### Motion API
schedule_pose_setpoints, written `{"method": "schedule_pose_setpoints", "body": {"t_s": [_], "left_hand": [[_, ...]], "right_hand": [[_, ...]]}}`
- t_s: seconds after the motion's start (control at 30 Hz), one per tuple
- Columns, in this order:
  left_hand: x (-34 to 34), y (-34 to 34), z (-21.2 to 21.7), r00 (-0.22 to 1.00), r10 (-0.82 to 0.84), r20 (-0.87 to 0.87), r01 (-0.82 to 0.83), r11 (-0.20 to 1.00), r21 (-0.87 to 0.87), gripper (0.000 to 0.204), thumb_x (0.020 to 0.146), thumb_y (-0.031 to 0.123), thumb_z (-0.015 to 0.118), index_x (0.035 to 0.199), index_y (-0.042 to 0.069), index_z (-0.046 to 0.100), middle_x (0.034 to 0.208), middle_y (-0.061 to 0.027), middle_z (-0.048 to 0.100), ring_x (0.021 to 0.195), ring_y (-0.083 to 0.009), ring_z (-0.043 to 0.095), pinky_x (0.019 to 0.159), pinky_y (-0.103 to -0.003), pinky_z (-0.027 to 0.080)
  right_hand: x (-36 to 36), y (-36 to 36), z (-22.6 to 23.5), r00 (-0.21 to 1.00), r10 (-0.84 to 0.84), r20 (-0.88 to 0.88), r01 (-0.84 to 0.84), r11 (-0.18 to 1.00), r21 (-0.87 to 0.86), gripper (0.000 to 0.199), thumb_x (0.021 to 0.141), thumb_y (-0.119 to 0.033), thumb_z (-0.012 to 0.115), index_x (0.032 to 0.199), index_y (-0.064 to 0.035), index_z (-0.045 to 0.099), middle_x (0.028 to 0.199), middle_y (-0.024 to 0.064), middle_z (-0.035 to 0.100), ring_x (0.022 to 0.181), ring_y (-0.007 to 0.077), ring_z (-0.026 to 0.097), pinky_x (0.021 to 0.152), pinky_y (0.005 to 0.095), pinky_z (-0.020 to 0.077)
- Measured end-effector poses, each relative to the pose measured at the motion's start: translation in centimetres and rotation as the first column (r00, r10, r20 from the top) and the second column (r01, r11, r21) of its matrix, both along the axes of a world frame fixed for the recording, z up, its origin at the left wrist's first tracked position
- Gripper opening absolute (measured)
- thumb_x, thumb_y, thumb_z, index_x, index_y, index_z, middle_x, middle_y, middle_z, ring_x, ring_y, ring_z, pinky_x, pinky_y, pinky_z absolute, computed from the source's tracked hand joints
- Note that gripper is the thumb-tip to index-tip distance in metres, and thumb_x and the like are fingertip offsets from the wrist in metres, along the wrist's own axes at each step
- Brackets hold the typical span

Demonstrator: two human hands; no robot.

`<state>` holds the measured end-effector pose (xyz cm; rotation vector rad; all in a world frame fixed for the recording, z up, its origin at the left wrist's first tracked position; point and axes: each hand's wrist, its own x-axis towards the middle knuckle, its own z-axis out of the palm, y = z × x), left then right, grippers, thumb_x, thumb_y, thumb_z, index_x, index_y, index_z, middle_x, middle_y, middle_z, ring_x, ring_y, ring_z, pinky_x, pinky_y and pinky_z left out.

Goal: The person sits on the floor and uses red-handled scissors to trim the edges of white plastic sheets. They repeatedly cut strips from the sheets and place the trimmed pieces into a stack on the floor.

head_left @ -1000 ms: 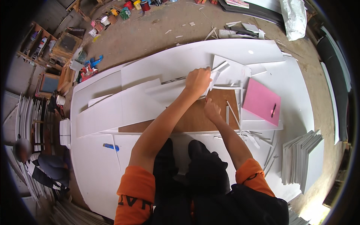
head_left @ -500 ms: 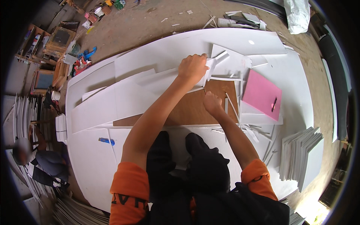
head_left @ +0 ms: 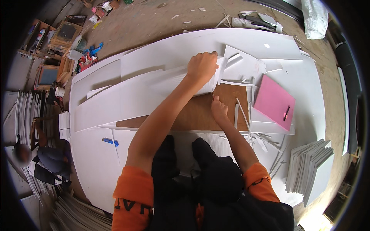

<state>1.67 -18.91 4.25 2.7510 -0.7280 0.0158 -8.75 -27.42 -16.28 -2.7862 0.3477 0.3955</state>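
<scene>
My left hand (head_left: 202, 69) is closed on the right end of a long white sheet (head_left: 115, 98), holding that end up off a brown board (head_left: 192, 113). The sheet stretches away to the left across the work surface. Below the sheet's raised corner, my right hand (head_left: 220, 109) is closed around a thin, dark, pointed tool (head_left: 212, 95). Its tip is near the sheet's lower edge; most of it is hidden in my fingers, so its kind does not show. Thin white strips (head_left: 236, 115) lie on the board to the right of this hand.
A pink board (head_left: 274, 102) with a black pen (head_left: 286, 111) on it lies at right. Beyond it stands a stack of grey-white panels (head_left: 310, 169). A blue utility knife (head_left: 109, 141) rests at left on the white work surface (head_left: 92, 165). Another person (head_left: 50, 159) crouches at far left.
The whole view has shifted slightly. Both hands keep their grips, with the left still holding up the sheet's end and the right still beside its lower edge.
</scene>
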Motion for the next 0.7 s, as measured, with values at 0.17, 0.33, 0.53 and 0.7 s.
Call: {"method": "schedule_pose_setpoints", "body": {"t_s": [0.17,0.33,0.53,0.7], "left_hand": [[1.2,0.0,0.3,0.996,0.072,-0.057,-0.072,0.997,0.010,0.028,0.071,0.025,0.063,0.086,0.003,0.055,0.077,-0.0152,0.060,0.077,-0.0318,0.058,0.064,-0.040,0.047],[1.4,-0.3,0.3,0.994,0.076,-0.072,-0.073,0.996,0.042,0.031,0.070,0.027,0.064,0.090,0.004,0.056,0.079,-0.0150,0.060,0.080,-0.0310,0.058,0.068,-0.040,0.046],[1.2,-0.4,0.3,0.997,0.061,-0.052,-0.059,0.997,0.044,0.033,0.069,0.027,0.064,0.092,0.004,0.057,0.081,-0.0150,0.060,0.081,-0.0303,0.058,0.071,-0.039,0.046],[0.9,1.5,1.3,0.996,-0.032,-0.086,0.029,0.999,-0.031,0.034,0.069,0.023,0.065,0.095,0.005,0.055,0.078,-0.0159,0.059,0.078,-0.0319,0.057,0.068,-0.039,0.045]], "right_hand": [[-1.1,-0.5,0.2,0.997,0.069,0.034,-0.068,0.997,-0.046,0.013,0.087,-0.020,0.036,0.087,-0.0066,0.038,0.068,0.0153,0.061,0.067,0.0288,0.062,0.058,0.0407,0.0485],[-2.9,-0.6,0.3,0.997,0.026,0.068,-0.025,1.000,-0.013,0.015,0.087,-0.022,0.037,0.087,-0.0074,0.039,0.066,0.0141,0.061,0.064,0.0294,0.062,0.057,0.0409,0.0487],[-4.1,-0.9,0.0,0.995,0.032,0.092,-0.030,0.999,-0.021,0.019,0.086,-0.027,0.039,0.087,-0.0076,0.040,0.066,0.0142,0.061,0.063,0.0311,0.061,0.055,0.0422,0.0485],[-1.6,-2.3,0.8,0.984,0.074,0.164,-0.077,0.997,0.010,0.026,0.086,-0.032,0.039,0.087,-0.0061,0.042,0.067,0.0176,0.060,0.064,0.0340,0.060,0.055,0.0439,0.0479]]}}
